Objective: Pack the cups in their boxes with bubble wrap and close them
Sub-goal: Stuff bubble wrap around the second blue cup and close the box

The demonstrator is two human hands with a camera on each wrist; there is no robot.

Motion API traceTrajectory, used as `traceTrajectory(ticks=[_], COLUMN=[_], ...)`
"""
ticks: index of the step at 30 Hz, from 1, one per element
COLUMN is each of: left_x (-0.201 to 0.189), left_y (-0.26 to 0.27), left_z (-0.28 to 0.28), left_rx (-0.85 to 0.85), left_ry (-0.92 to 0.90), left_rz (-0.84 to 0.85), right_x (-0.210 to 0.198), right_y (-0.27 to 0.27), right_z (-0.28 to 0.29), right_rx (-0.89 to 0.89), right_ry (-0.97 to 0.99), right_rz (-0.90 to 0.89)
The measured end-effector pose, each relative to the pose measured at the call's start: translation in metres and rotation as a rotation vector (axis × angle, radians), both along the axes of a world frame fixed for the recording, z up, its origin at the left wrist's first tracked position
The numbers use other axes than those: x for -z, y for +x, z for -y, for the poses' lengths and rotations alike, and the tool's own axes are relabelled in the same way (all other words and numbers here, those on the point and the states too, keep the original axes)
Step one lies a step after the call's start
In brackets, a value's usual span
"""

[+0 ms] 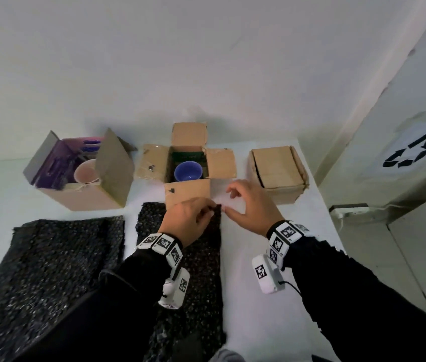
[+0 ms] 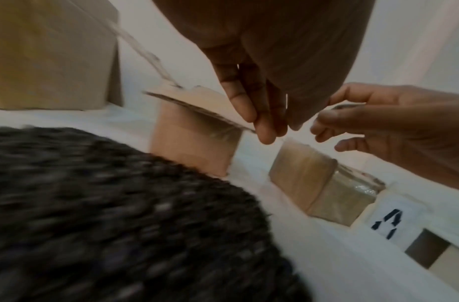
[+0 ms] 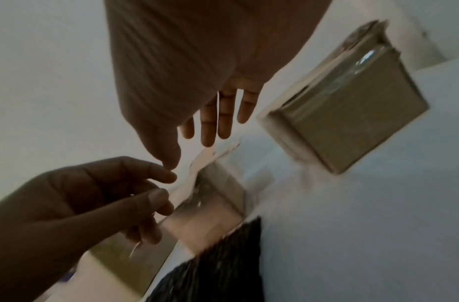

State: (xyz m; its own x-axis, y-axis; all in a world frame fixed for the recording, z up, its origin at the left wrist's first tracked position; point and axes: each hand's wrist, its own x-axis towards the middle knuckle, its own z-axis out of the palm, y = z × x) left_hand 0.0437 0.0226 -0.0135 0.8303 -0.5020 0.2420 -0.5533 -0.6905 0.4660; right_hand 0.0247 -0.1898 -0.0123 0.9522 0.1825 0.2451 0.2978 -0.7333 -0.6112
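Observation:
A blue cup (image 1: pixel 188 171) stands unwrapped in the open middle box (image 1: pixel 152 163), whose front flap (image 1: pixel 187 192) lies outward toward me. A sheet of black bubble wrap (image 1: pixel 196 270) lies flat in front of that box. My left hand (image 1: pixel 213 207) has its fingers bunched where the flap's corner meets the wrap's far right corner; what they pinch is unclear. In the left wrist view its fingertips (image 2: pixel 267 134) hang at the flap's tip. My right hand (image 1: pixel 230 202) hovers just to the right, loosely curled and holding nothing.
An open box (image 1: pixel 84 194) at the left holds a pink cup (image 1: pixel 85 172) and purple packaging. A closed box (image 1: pixel 277 173) sits at the right. A second black wrap sheet (image 1: pixel 58 257) lies front left. The white table (image 1: pixel 259 296) ends near a bin with a recycling sign (image 1: pixel 413 152).

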Motion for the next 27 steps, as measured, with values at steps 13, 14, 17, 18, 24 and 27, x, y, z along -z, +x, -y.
traceTrajectory(ticks=[13,14,17,18,24,27], left_x=[0.060,0.059,0.059,0.058,0.057,0.055], left_y=[-0.049,-0.051,-0.051,-0.051,-0.041,-0.043], left_z=[-0.144,-0.143,-0.142,-0.142,-0.129,-0.120], left_rx=[-0.047,-0.051,-0.064,-0.066,-0.019,-0.104], left_ry=[0.308,0.308,0.315,0.337,0.419,-0.178], left_rz=[-0.299,-0.306,-0.294,-0.271,-0.148,-0.378], right_x=[0.065,0.065,0.065,0.062,0.038,0.034], right_y=[-0.067,-0.066,-0.064,-0.063,-0.058,-0.058], right_z=[-0.110,-0.111,-0.109,-0.108,-0.096,-0.095], right_rx=[-0.157,-0.123,-0.018,0.024,0.208,0.271], right_ry=[-0.472,-0.428,-0.233,-0.169,0.192,0.419], right_rz=[-0.266,-0.249,-0.176,-0.152,-0.174,-0.318])
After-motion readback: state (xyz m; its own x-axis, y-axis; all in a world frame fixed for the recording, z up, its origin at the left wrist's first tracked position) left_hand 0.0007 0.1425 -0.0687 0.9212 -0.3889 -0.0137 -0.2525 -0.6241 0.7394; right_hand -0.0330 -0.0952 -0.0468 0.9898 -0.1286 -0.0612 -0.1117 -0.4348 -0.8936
